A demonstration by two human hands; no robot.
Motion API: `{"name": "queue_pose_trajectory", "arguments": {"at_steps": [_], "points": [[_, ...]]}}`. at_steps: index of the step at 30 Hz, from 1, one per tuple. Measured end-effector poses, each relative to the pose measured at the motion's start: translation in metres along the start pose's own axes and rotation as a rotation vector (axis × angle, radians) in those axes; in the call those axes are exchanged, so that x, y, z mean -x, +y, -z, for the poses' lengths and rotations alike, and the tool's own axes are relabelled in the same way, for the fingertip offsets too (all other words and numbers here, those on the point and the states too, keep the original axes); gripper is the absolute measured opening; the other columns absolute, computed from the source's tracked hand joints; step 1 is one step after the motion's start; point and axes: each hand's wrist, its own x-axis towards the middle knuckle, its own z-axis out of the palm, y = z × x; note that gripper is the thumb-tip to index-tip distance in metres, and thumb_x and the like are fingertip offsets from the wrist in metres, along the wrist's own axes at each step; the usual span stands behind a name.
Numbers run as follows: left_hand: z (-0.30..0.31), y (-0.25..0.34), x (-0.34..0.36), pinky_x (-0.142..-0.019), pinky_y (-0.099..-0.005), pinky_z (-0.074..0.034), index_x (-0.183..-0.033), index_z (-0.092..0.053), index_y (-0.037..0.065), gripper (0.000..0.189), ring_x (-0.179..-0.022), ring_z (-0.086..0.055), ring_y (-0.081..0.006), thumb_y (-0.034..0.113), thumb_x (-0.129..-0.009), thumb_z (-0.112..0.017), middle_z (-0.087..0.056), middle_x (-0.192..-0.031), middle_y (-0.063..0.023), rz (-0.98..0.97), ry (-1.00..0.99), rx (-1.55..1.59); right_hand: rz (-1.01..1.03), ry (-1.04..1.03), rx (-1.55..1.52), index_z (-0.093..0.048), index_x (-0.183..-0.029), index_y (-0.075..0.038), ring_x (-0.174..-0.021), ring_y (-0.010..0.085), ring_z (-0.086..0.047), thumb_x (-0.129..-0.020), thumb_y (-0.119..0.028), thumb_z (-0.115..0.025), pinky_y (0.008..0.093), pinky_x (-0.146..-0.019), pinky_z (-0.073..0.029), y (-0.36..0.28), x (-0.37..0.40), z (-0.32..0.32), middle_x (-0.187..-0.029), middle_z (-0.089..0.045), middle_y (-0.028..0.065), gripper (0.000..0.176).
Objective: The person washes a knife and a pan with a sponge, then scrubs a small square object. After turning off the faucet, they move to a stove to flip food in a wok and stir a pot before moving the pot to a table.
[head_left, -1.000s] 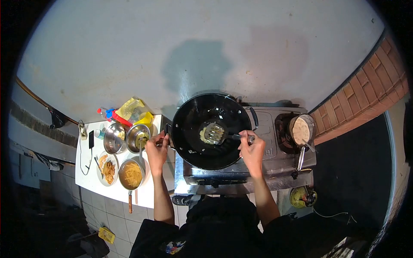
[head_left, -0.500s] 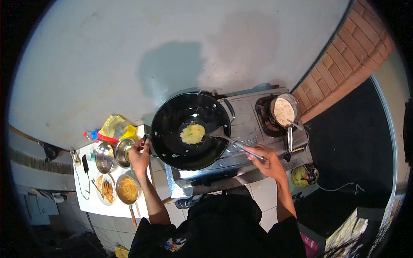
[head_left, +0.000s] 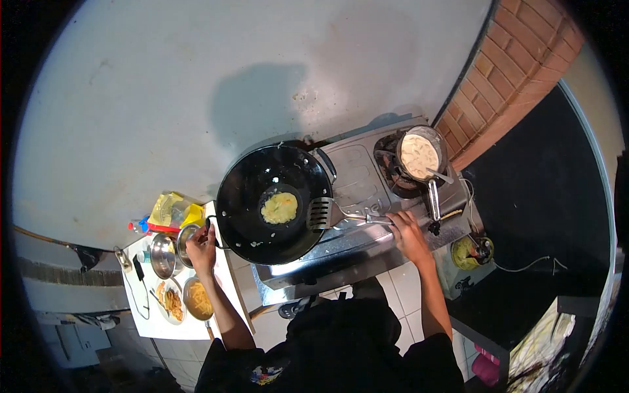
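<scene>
A black wok (head_left: 246,236) sits on the stove, with a small round yellow-green fritter (head_left: 279,207) in its middle. My left hand (head_left: 201,250) is closed at the wok's left loop handle, fingers around it. In my right hand (head_left: 409,237) is the handle of a metal slotted spatula (head_left: 321,214). Its blade hangs over the wok's right rim, with its slots facing up and nothing on it. The fritter lies apart from the blade.
On the stove's right burner stands a saucepan (head_left: 419,156) of pale batter with a spoon in it. The white table (head_left: 226,278) at left bears metal bowls (head_left: 163,257), a plate of fried food (head_left: 171,302) and a pan of fries (head_left: 198,299). A gas cylinder (head_left: 470,254) stands at right.
The spatula has lifted back from beside the fritter to the wok's right rim, and its blade has turned to show its slots. My left hand stays by the wok handle. The view has shifted.
</scene>
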Motion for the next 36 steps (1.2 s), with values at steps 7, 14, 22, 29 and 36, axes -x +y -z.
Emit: {"name": "queue_pose_trajectory", "arguments": {"at_steps": [7,14,22,29,36], "points": [[0.001,-0.006,0.027,-0.072,-0.0276,-0.043,-0.103,-0.059,-0.006,0.039,-0.076,-0.055,-0.0134,0.029,-0.086,-0.057,-0.061,-0.08,-0.0117,-0.033,0.054,0.086,0.093,-0.024,0.061,-0.055,-0.103,0.002,-0.094,0.0309,-0.048,-0.071,0.004,-0.056,0.0378,-0.083,-0.038,0.02,-0.016,-0.018,-0.097,-0.055,0.0145,0.033],[-0.005,-0.014,0.073,-0.083,-0.028,-0.042,-0.114,-0.053,-0.005,0.041,-0.095,-0.054,-0.016,0.029,-0.091,-0.05,-0.059,-0.103,-0.0124,0.255,0.094,0.347,0.154,-0.156,-0.002,-0.054,-0.105,0.004,-0.095,0.0348,-0.048,-0.072,0.003,-0.057,0.0393,-0.084,-0.041,0.035,-0.036,-0.017,-0.099,-0.054,0.0174,0.033],[0.016,-0.025,0.131,-0.09,-0.0317,-0.04,-0.117,-0.052,-0.001,0.04,-0.104,-0.051,-0.0187,0.03,-0.091,-0.049,-0.056,-0.111,-0.0116,0.287,0.096,0.504,0.098,-0.11,-0.045,-0.048,-0.114,0.004,-0.11,0.0364,-0.045,-0.075,-0.002,-0.059,0.0392,-0.092,-0.039,0.022,-0.023,-0.004,-0.117,-0.044,0.0204,0.041],[0.02,-0.008,0.196,-0.093,-0.0332,-0.036,-0.117,-0.052,-0.002,0.042,-0.106,-0.051,-0.0217,0.029,-0.089,-0.052,-0.057,-0.11,-0.016,0.185,-0.181,0.526,0.2,-0.12,-0.156,-0.048,-0.115,0.003,-0.114,0.0367,-0.043,-0.076,-0.002,-0.059,0.0361,-0.096,-0.035,-0.033,-0.015,0.04,-0.123,-0.043,0.0195,0.041],[0.064,0.029,0.293,-0.092,-0.0325,-0.038,-0.121,-0.048,0.0,0.04,-0.106,-0.051,-0.02,0.024,-0.089,-0.053,-0.054,-0.116,-0.0142,0.036,-0.098,0.827,0.447,-0.513,-1.226,-0.043,-0.12,0.007,-0.121,0.0305,-0.039,-0.078,-0.011,-0.059,0.0463,-0.099,-0.031,-0.095,0.069,0.116,-0.131,-0.039,0.0196,0.048]]}}
